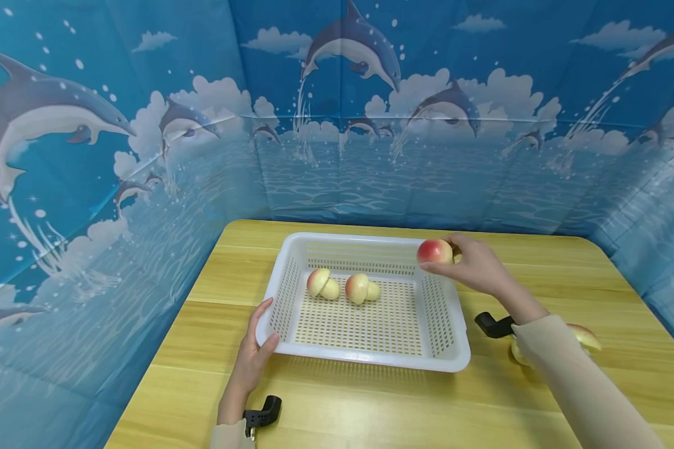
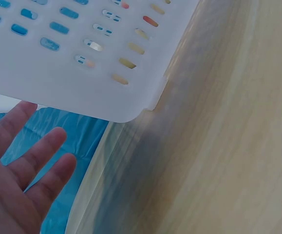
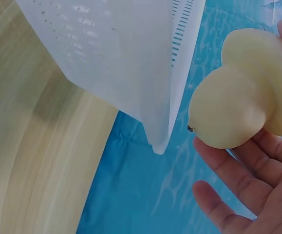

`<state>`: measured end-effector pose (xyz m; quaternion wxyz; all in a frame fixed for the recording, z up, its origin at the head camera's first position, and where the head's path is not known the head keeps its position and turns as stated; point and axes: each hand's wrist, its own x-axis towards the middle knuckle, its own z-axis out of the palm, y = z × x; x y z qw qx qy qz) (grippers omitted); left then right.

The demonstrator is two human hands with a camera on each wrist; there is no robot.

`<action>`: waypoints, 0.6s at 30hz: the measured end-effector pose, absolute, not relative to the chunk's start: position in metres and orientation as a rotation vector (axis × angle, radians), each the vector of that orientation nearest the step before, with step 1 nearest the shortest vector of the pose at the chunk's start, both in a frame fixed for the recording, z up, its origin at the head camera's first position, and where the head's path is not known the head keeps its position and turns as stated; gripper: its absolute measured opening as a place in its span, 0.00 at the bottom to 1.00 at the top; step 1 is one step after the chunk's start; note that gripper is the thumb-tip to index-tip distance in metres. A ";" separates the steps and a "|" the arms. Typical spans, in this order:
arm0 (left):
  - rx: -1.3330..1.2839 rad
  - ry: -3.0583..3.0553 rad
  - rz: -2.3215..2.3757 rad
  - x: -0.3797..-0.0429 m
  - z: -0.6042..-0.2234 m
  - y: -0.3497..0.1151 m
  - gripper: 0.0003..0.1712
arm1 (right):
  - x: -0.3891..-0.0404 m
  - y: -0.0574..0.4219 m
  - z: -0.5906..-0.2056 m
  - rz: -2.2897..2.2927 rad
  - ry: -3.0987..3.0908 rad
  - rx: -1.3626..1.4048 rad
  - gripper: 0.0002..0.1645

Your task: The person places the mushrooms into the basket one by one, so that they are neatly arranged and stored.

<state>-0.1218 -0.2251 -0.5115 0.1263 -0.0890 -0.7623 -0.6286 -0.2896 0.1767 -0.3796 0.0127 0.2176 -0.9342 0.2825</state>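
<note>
A white perforated plastic basket (image 1: 365, 363) stands on the table. My left hand (image 1: 254, 355) holds its front left corner, thumb and forefinger on the rim; in the left wrist view the other fingers (image 2: 50, 151) are spread and fairly straight. Inside lie two toy mushrooms, one on the left (image 1: 322, 284) and one near the middle (image 1: 359, 289), both pale with blushed caps. Above the basket's right back corner, my right hand (image 1: 472, 265) grips another mushroom (image 1: 434, 251) with a red-blushed cap. Its cream stem (image 3: 228, 109) faces the right wrist camera.
Partly hidden behind my right forearm, more mushroom-like pieces (image 1: 585, 337) lie on the wooden table (image 1: 539, 268). Black wrist mounts (image 1: 264, 411) are on both arms. A blue dolphin-print curtain (image 1: 342, 174) hangs at the back and sides.
</note>
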 end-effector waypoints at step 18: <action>-0.240 -2.245 -1.821 -0.115 -0.493 -0.220 0.37 | -0.293 0.156 -0.382 0.891 -2.930 0.810 0.42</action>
